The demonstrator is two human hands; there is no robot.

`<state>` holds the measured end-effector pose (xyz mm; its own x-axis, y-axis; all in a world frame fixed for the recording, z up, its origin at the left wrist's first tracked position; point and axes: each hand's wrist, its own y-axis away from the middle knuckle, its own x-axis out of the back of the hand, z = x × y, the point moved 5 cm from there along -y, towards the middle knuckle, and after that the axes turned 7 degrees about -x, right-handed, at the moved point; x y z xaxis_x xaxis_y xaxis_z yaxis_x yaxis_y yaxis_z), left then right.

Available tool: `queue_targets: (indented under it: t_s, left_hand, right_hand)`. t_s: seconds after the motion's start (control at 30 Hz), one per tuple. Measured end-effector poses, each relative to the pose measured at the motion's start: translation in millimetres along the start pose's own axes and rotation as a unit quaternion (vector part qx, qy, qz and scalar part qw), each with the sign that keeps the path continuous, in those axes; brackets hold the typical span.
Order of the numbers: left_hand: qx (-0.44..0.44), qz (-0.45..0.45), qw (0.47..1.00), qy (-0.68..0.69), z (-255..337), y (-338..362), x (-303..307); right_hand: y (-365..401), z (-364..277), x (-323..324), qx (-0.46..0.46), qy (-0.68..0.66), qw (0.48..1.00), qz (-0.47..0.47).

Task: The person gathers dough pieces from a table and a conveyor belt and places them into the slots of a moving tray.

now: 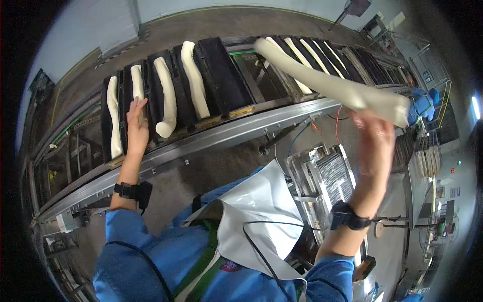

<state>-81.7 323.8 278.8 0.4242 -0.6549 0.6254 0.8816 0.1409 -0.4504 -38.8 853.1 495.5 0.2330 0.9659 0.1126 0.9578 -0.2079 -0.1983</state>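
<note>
My right fingers (373, 132) are closing around a long pale roll (327, 83), swinging it aloft near the black trays (221, 75). My left fingers (136, 115) are reaching over another pale roll (137, 78), open and extended. Such length is calling, I judge, for steadiness.

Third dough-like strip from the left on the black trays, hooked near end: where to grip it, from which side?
Mid-length on the strip, from straight above, fingers across its width; ideally a second grip by the hooked end. It lies lengthwise in its black tray with its top exposed. Being long, slim and apparently soft, it would probably sag if lifted by one end.
</note>
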Motion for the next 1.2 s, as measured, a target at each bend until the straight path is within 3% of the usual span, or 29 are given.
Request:
queue_targets:
  t_s: [0.1,0.13,0.2,0.3,0.33,0.43,0.53,0.57,0.6,0.67,0.7,0.8,0.83,0.87,0.93,1.0,1.03,1.07,1.13,1.17,1.2]
  left_hand:
    - [0.124,-0.033,0.961,0.245,29.8,-3.9,-32.3]
    - [0.218,-0.069,0.942,0.246,33.3,-1.7,-42.2]
    - [0.265,-0.079,0.934,0.225,44.8,-4.3,-46.4]
    - [0.358,-0.103,0.857,0.357,52.6,-9.4,-52.9]
    - [0.355,-0.101,0.840,0.398,45.0,-12.3,-58.1]
    - [0.260,-0.048,0.879,0.398,53.6,-16.6,-55.3]
    - [0.138,-0.034,0.949,0.282,64.8,-23.2,-53.8]
    - [0.136,-0.043,0.967,0.213,65.8,-25.1,-55.1]
    - [0.053,-0.057,0.985,0.153,56.4,-27.8,-58.7]
    - [0.036,-0.119,0.990,0.059,62.7,-25.8,-67.8]
    - [0.091,-0.123,0.988,0.029,67.4,-23.4,-73.8]
    - [0.113,-0.035,0.986,-0.118,54.0,-42.3,-86.3]
    - [0.036,0.050,0.995,-0.082,64.1,-50.9,-93.5]
    - [-0.005,0.061,0.998,0.035,70.0,-60.2,-110.3]
    - [0.025,0.041,0.998,0.031,70.3,-83.1,-143.2]
    - [0.211,-0.006,0.977,0.010,55.4,-99.9,-162.0]
    - [0.233,0.002,0.972,-0.012,3.3,-110.3,-172.8]
    - [0.268,-0.006,0.963,-0.004,-6.1,-116.1,-172.7]
    - [0.399,-0.047,0.901,0.163,49.8,-114.3,-166.5]
    - [0.384,-0.003,0.899,0.208,35.1,-114.4,-167.8]
    - [0.333,-0.041,0.901,0.274,6.9,-123.4,-168.3]
  right_hand:
    - [-4.0,12.5,-72.5,-0.106,-0.105,0.973,-0.177]
    - [-3.6,26.4,-79.8,-0.146,-0.143,0.955,-0.215]
    - [-1.6,49.2,-75.2,-0.145,-0.141,0.948,-0.245]
    - [-1.9,85.2,-30.4,-0.179,-0.116,0.945,-0.249]
    - [-1.4,96.5,-12.3,-0.197,-0.111,0.944,-0.242]
    - [4.2,132.7,43.8,-0.235,-0.097,0.952,-0.169]
    - [10.8,162.6,99.1,-0.260,-0.072,0.956,-0.114]
    - [12.1,170.9,114.5,-0.263,-0.064,0.958,-0.100]
    - [14.4,177.4,127.2,-0.272,-0.065,0.956,-0.086]
    - [19.4,188.7,151.0,-0.289,-0.067,0.953,-0.055]
    - [21.6,200.1,166.0,-0.297,-0.059,0.952,-0.045]
    - [28.1,215.8,194.5,-0.304,-0.105,0.946,-0.035]
    - [30.4,222.2,205.6,-0.312,-0.119,0.943,-0.014]
    - [30.8,226.9,214.6,-0.310,-0.123,0.943,-0.009]
    - [28.8,230.6,232.1,-0.306,-0.130,0.943,0.003]
    - [28.6,231.7,250.3,-0.312,-0.130,0.941,0.030]
    - [28.6,233.0,261.6,-0.310,-0.135,0.940,0.040]
    - [28.8,235.1,273.7,-0.309,-0.140,0.939,0.050]
    - [29.0,240.2,304.6,-0.303,-0.081,0.945,0.094]
    - [29.6,244.6,322.8,-0.301,-0.052,0.945,0.115]
    - [31.1,259.0,352.6,-0.278,0.042,0.948,0.151]
